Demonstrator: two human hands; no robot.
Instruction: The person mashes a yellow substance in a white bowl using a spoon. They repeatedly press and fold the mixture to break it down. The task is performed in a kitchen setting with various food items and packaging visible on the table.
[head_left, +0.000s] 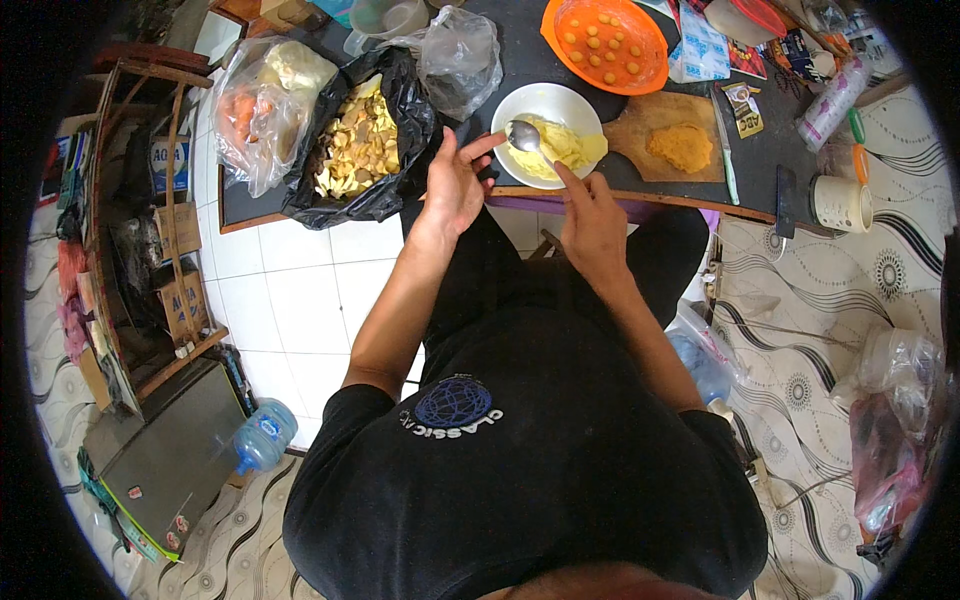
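Note:
My right hand (596, 221) grips a metal spoon (523, 136) by its handle, over the near side of a white bowl (512, 101). Pale yellow mash (562, 142) fills much of that bowl, and a smooth yellow piece lies against its right rim. My left hand (459, 184) is to the left of the bowl, palm up and fingers apart. Its index finger reaches over the rim to the spoon's head; whether it touches the metal I cannot tell. An orange mash mound (681, 148) sits on a wooden cutting board (637, 120) right of the bowl.
An orange basin (562, 71) holds several small balls. A knife (726, 154) lies along the board's right side. Peelings (360, 142) fill a black plastic bag (416, 112) at left, beside a clear bag of vegetables (255, 120). A phone (785, 199) and cup (840, 202) stand right.

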